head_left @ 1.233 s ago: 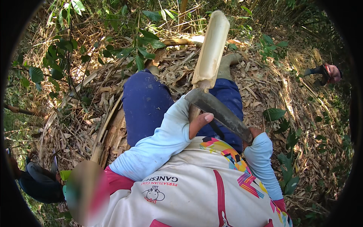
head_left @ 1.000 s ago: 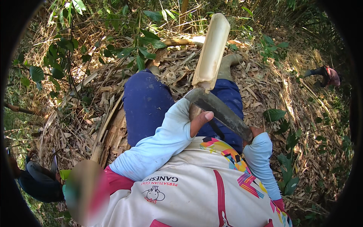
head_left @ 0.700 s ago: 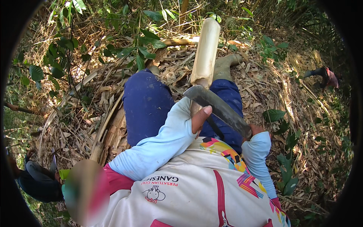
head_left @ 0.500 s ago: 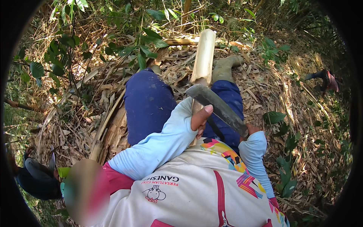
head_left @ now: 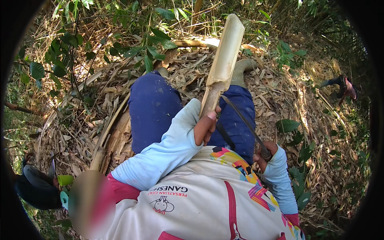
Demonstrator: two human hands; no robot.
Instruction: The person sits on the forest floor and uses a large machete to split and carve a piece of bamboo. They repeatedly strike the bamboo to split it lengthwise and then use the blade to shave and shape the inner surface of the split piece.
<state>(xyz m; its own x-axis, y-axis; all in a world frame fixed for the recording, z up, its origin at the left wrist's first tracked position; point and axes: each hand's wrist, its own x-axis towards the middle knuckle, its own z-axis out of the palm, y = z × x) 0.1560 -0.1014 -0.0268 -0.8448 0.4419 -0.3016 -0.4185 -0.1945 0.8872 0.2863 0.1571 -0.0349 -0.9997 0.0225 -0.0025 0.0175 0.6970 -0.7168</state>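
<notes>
My left hand [head_left: 205, 127] is wrapped round the narrow, handle-like end of a split bamboo piece [head_left: 226, 56]. The wide, hollowed part points up and away from me, leaning right, with a cut shoulder where it narrows. To the right, my right hand [head_left: 267, 155] grips the handle of a machete [head_left: 243, 117]. Its dark blade slants up and left, seen nearly edge-on, its tip close to the bamboo's narrowed part. Long light-blue sleeves reach over parts of both hands.
My legs in blue trousers [head_left: 154, 108] spread on either side, a boot [head_left: 242, 70] beyond. Dry leaves [head_left: 268, 94] and split bamboo [head_left: 119, 134] cover the ground. Leafy plants [head_left: 150, 50] stand ahead. People show at the far right [head_left: 346, 86] and lower left [head_left: 38, 184], near a green cup [head_left: 65, 180].
The bamboo piece has risen and tilted to the right in my left hand. My right hand has moved lower, and the machete has turned from flat to nearly edge-on, away from my left hand.
</notes>
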